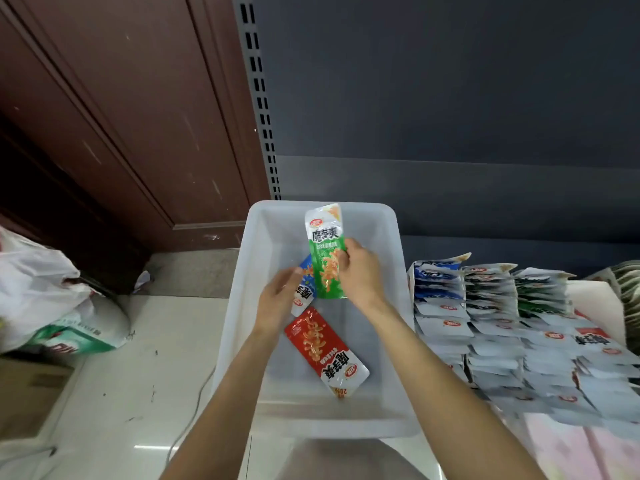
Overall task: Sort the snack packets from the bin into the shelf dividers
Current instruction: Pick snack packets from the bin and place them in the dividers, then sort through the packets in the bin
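Three light, slippery, pliable packets at the bin point(391, 271): right hand point(360, 271) pinches the green packet point(325, 251) mid-edge; left hand point(278, 299) grips the blue packet point(306, 284); red packet point(325, 351) lies loose.

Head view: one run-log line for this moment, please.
stage: picking from bin | right hand: grips green packet | left hand: holds blue packet | red packet: lying in bin | shelf rows: part-filled

both hands point(278, 299) point(360, 275) reach forward, fingers curled, gripping.

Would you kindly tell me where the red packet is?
The red packet lies flat in the white bin, near its front, below the left hand.
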### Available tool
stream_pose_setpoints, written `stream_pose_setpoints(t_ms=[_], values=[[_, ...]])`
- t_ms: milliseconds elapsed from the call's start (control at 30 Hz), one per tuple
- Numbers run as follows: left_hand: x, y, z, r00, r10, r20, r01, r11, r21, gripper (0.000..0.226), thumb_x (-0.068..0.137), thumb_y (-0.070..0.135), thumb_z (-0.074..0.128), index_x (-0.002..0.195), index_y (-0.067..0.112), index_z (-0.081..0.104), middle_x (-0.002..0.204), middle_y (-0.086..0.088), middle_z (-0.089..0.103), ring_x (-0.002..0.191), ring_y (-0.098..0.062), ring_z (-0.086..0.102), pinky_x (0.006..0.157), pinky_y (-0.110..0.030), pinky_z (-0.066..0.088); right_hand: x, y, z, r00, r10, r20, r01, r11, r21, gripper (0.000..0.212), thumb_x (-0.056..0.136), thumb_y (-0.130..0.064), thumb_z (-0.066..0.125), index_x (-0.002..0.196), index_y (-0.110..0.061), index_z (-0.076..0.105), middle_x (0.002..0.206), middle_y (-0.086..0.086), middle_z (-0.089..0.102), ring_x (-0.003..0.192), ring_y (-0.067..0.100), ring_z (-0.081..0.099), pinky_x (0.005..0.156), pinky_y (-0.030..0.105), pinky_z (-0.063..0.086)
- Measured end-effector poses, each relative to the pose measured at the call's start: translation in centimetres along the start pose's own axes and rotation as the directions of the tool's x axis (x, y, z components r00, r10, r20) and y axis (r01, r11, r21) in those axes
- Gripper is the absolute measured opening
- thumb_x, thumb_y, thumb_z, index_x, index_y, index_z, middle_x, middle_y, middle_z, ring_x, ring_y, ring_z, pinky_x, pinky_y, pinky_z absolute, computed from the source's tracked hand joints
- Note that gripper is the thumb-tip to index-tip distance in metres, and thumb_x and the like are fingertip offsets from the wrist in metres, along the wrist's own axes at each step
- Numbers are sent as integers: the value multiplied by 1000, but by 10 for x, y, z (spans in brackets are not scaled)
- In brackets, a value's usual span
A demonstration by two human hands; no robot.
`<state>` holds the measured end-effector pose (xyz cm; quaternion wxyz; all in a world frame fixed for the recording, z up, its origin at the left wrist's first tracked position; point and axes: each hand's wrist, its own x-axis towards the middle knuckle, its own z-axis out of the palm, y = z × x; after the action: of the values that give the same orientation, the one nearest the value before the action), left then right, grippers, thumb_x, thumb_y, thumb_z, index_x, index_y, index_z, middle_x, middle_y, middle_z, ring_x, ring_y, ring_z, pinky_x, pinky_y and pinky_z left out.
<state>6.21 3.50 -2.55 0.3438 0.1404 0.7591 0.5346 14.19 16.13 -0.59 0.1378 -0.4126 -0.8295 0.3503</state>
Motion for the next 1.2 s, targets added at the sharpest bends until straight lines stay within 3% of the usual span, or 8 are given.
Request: stream_pose_setpoints(t_ms=[100, 267, 433, 600, 800, 967, 1100, 1200], values=[[-19, 30, -9, 983, 71, 169, -26, 966, -258, 36, 83, 41, 63, 113, 22, 64, 105, -3, 70, 93, -17, 67, 75, -24, 51, -36, -11, -29, 984, 150, 98, -174, 682, 711, 16, 95, -2, 48, 105, -10, 58, 99, 9, 69, 89, 22, 66, 82, 39, 53], [-46, 68, -7, 914, 245, 324, -206, 967, -152, 25, 79, 10, 69, 103, 15, 66, 96, -2, 71, 83, -13, 67, 65, -19, 52, -73, -17, -64, 997, 64, 52, -77, 484, 872, 44, 88, 7, 56, 115, -27, 47, 97, 0, 71, 90, 16, 68, 74, 29, 54], [-56, 85, 20, 801, 373, 467, -404, 914, -37, 26, 79, 1, 71, 93, 24, 68, 88, 6, 71, 78, -11, 68, 67, -19, 52, -99, 6, -112, 967, 56, -250, 158, 636, 756, 75, 79, 6, 69, 128, -39, 36, 108, 6, 66, 91, 11, 67, 73, 24, 53], [-64, 95, 77, 634, 511, 581, -666, 742, 74, 36, 79, 9, 73, 92, 41, 65, 84, 27, 68, 79, 5, 62, 73, -10, 46, -138, 59, -171, 935, 155, -318, 44, 841, 539, 22, 75, -15, 74, 94, -24, 66, 83, -12, 73, 74, 4, 66, 69, 32, 55], [-69, 109, 151, 468, 734, 492, -862, 503, 70, 23, 86, 21, 60, 109, 22, 66, 100, 11, 65, 96, -6, 61, 85, -29, 50, -185, 106, -229, 646, 361, -673, 213, 761, 613, 19, 88, -5, 61, 93, -23, 65, 81, -12, 72, 80, 7, 67, 70, 25, 57], [-64, 118, 219, 385, 572, 724, -922, 208, 326, 60, 89, 42, 58, 141, 19, 39, 141, 0, 46, 131, -18, 38, 110, -33, 26, -172, 140, -269, 539, 360, -762, 195, 826, 528, 22, 92, -4, 58, 92, -26, 59, 80, -11, 68, 78, 5, 64, 71, 27, 57], [-54, 117, 263, 438, 366, 821, -886, 22, 462, 85, 83, 60, 55, 147, 14, 23, 150, -6, 32, 141, -20, 21, 118, -39, 1, -144, 164, -287, 581, 254, -773, 169, 892, 420, 20, 93, -8, 58, 93, -28, 58, 84, -5, 63, 79, 8, 61, 74, 33, 57], [-57, 112, 273, 444, 295, 846, -878, -46, 477, 86, 78, 62, 59, 143, 14, 30, 140, -8, 44, 135, -21, 33, 118, -43, 0, -121, 174, -298, 658, 117, -744, 157, 945, 287, 18, 94, -11, 58, 93, -29, 58, 85, -10, 62, 81, 13, 61, 76, 34, 56]])
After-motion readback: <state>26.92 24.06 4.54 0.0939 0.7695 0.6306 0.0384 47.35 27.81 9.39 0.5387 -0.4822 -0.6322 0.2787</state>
